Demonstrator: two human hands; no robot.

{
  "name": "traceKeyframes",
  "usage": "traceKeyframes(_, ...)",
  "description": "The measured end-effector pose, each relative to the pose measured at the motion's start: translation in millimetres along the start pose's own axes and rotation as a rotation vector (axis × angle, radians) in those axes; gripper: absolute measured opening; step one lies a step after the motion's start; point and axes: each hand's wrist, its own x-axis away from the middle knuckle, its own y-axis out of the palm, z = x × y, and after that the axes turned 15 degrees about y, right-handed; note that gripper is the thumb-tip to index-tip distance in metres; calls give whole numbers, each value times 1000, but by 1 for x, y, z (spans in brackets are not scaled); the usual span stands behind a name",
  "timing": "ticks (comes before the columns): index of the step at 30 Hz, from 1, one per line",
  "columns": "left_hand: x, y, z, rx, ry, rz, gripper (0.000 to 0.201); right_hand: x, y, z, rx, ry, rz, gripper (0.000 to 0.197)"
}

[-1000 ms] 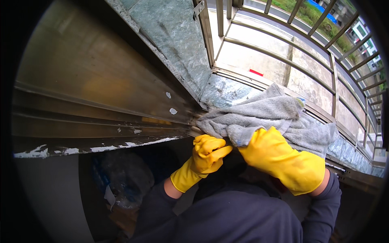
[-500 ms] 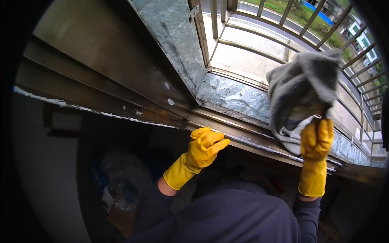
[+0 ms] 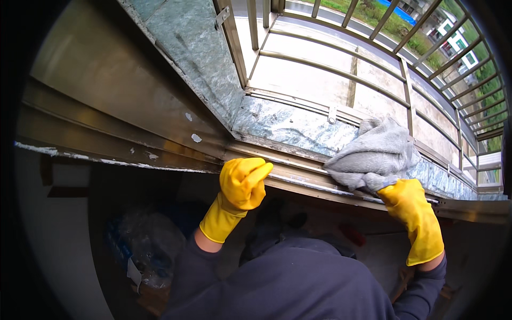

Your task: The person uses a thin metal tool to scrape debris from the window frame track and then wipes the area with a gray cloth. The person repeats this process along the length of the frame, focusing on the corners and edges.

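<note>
A crumpled grey cloth (image 3: 373, 152) lies over the window sill and the edge of its track. My right hand (image 3: 408, 205), in a yellow rubber glove, is closed on the cloth's near end; the fingertips are hidden in its folds. My left hand (image 3: 244, 184), gloved the same way, is closed in a loose fist at the near edge of the brown metal window track (image 3: 298, 173). No object shows in it, and its palm is hidden. Beyond the track runs the bluish marbled stone sill (image 3: 293, 125), which has dark stains.
A brown metal panel (image 3: 117, 90) with paint flecks rises at the left. Metal bars (image 3: 320, 66) enclose the outer side of the window. A clear plastic bag (image 3: 152, 240) sits in the dark area below left. A small metal tab (image 3: 332, 114) stands on the outer frame.
The cloth, raised and blurred before, now rests lower on the sill, with my right hand behind it. My left hand's fingers are curled tighter. The whole view has shifted somewhat.
</note>
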Motion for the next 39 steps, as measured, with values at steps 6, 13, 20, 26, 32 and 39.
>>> traceKeyframes(6,6,0,4,66,-15,-24,25,-31,29,-99,25,-51,207,57)
traceKeyframes(13,13,6,1,60,36,-4,27,-94,12,-177,-102,-92,112,39)
traceKeyframes(20,7,-1,1,16,31,8,22,-128,-21,-143,-117,-331,-157,28)
traceKeyframes(26,4,-6,-2,25,7,117,25,-108,-40,-76,67,-191,-418,30)
traceKeyframes(32,9,-3,-1,30,-5,101,31,-32,-72,29,360,112,-636,39)
traceKeyframes(39,9,-1,-3,-8,54,-34,20,36,-30,61,411,214,-293,17)
